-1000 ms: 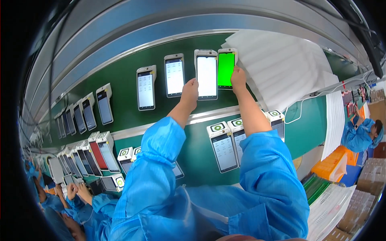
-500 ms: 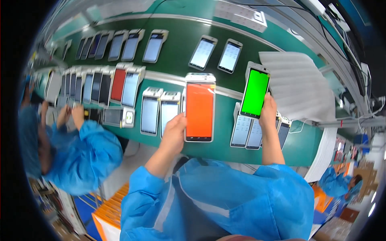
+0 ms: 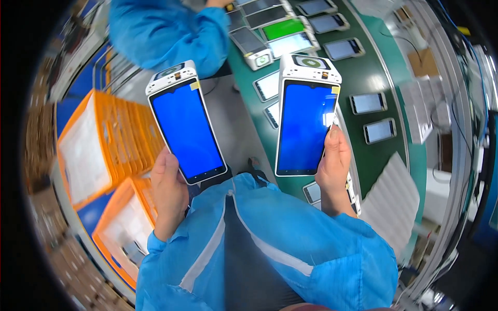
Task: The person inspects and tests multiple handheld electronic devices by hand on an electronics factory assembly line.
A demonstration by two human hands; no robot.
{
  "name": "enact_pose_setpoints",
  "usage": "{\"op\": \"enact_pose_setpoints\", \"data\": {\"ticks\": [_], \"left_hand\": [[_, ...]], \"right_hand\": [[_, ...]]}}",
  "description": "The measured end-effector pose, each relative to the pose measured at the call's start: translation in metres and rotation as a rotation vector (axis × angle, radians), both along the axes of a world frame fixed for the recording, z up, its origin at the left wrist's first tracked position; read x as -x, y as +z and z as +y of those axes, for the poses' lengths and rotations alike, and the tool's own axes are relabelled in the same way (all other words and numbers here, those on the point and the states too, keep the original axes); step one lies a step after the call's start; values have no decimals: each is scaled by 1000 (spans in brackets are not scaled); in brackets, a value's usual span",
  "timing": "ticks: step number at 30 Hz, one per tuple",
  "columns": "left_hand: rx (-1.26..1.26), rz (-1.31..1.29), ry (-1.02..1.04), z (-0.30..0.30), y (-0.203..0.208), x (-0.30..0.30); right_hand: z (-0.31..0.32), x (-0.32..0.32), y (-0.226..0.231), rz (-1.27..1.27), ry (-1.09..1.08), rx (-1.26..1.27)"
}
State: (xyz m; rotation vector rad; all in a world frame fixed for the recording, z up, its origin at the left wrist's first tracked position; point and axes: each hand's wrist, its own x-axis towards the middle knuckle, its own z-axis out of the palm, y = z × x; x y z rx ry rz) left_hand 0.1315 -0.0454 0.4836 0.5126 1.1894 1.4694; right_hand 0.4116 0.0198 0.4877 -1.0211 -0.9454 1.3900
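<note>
My left hand (image 3: 171, 186) is closed around the lower left edge of a white handheld terminal (image 3: 188, 132), a phone-like device with a thick head and a lit blue screen. It is tilted, in front of my body and off the bench. My right hand (image 3: 334, 163) grips a second handheld terminal (image 3: 305, 127) by its right edge, thumb on the front. Its screen is also plain blue, with a bright reflection near the thumb. Both have a small yellow sticker at the screen's top right corner.
Several more terminals lie on the green bench (image 3: 249, 98) to the right, one with a green screen (image 3: 284, 29). Orange crates (image 3: 111, 140) stand at left. A co-worker's blue sleeve (image 3: 166, 33) is at the top. White foam sheeting (image 3: 391, 202) lies at the bench's right.
The view has turned left, so the bench now sits at the right. Both held terminals have come away from above the bench. Their screens went from orange-red and green to blue.
</note>
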Motion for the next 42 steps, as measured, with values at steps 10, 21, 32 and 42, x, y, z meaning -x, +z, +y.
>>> {"op": "enact_pose_setpoints", "data": {"ticks": [10, 21, 32, 42], "left_hand": [[88, -44, 456, -86, 27, -9], [-33, -192, 568, -165, 13, 60], [-39, -205, 722, -207, 9, 149], [-65, -179, 1059, -193, 9, 179]], "right_hand": [[19, 59, 3, 29, 460, 104], [-1, 187, 18, -41, 804, 263], [-37, 326, 20, -158, 956, 225], [7, 441, 9, -217, 1266, 149]]}}
